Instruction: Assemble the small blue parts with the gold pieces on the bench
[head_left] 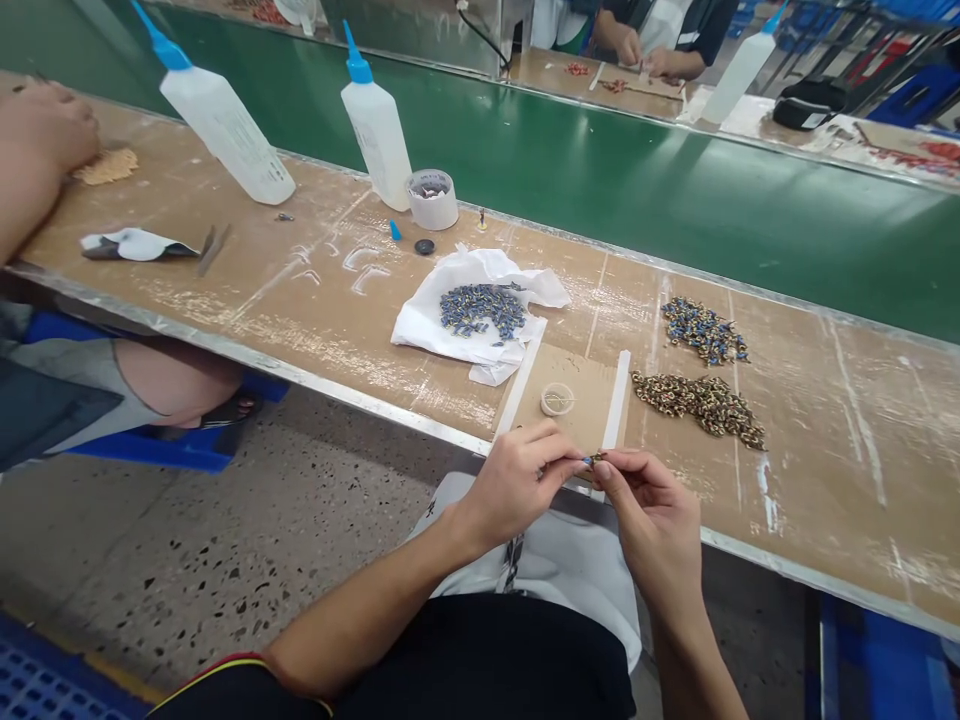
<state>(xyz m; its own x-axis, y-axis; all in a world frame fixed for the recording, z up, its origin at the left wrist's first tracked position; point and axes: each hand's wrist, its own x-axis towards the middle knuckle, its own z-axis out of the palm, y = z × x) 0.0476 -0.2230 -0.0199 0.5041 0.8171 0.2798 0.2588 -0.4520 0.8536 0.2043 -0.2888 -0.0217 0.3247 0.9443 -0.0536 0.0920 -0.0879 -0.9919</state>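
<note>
My left hand (517,478) and my right hand (649,500) meet at the near edge of the workbench (300,290), fingers pinched together on a tiny dark and gold part (597,458) held between them. Just beyond lies a small round clear cap (557,398) on a cardboard mat between two white strips. A white cloth (450,330) holds a pile of small blue parts (480,310). To the right lie a second blue pile (703,330) and a gold-brown pile (701,402).
Two white squeeze bottles (225,125) (377,130) with blue nozzles and a tape roll (431,198) stand at the back. A green conveyor belt (600,190) runs behind. A neighbour's hand (49,125) rests at far left; another person works across the belt.
</note>
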